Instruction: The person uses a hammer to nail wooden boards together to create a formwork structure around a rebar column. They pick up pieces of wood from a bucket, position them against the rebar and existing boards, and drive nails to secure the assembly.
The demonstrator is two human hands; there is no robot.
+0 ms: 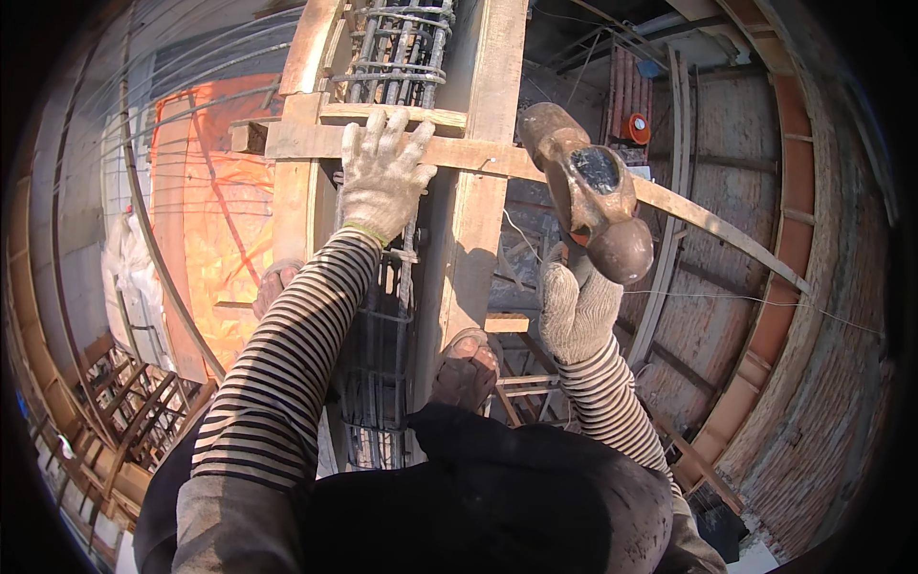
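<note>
My left hand (387, 177), in a pale knitted glove, lies flat with fingers spread on a narrow wooden batten (708, 218). The batten crosses the top of a wooden beam form (476, 234). A small nail (491, 163) stands in it, right of that hand. My gloved right hand (579, 311) is closed around the handle of a worn hammer (610, 206). Its heavy double-faced head is raised close to the view, right of the nail, and hides most of the handle. Inside the form runs a steel rebar cage (397, 48), partly covered by my left arm.
My feet (469, 368) stand on either side of the rebar, the right one on the form's edge. An orange sheet (229, 201) lies to the left, beneath bent steel rods. To the right the space drops to a lower level beside a rough wall (822, 402). A thin wire (708, 296) crosses there.
</note>
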